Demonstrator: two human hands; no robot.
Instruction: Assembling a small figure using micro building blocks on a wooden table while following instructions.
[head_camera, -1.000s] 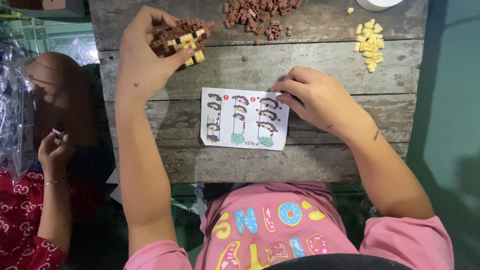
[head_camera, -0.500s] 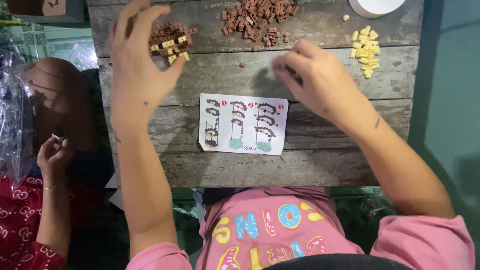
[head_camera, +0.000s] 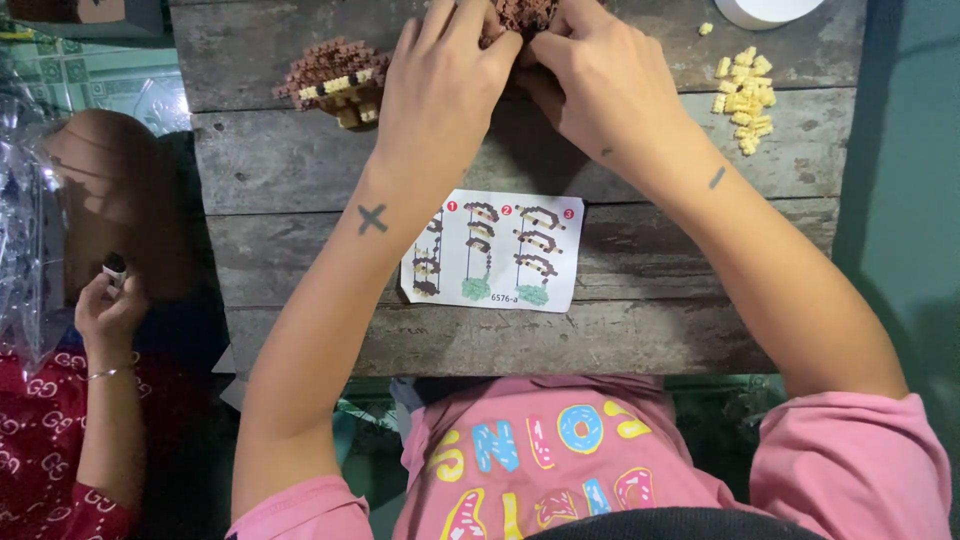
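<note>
Both hands meet at the far middle of the wooden table, over a pile of small brown bricks. My left hand has its fingers bent down into the pile. My right hand touches the same pile from the right; whether either hand holds a brick is hidden. A part-built brown and cream brick model sits alone on the table, left of my left hand. A white instruction sheet lies between my forearms.
A heap of cream bricks lies at the far right, next to a white round container. Another person in a red patterned sleeve sits at the left, their hand holding a small object.
My left hand let go of the brick model, which now rests on the table, and moved right to the brown pile. My right hand moved up from the sheet to the same pile.
</note>
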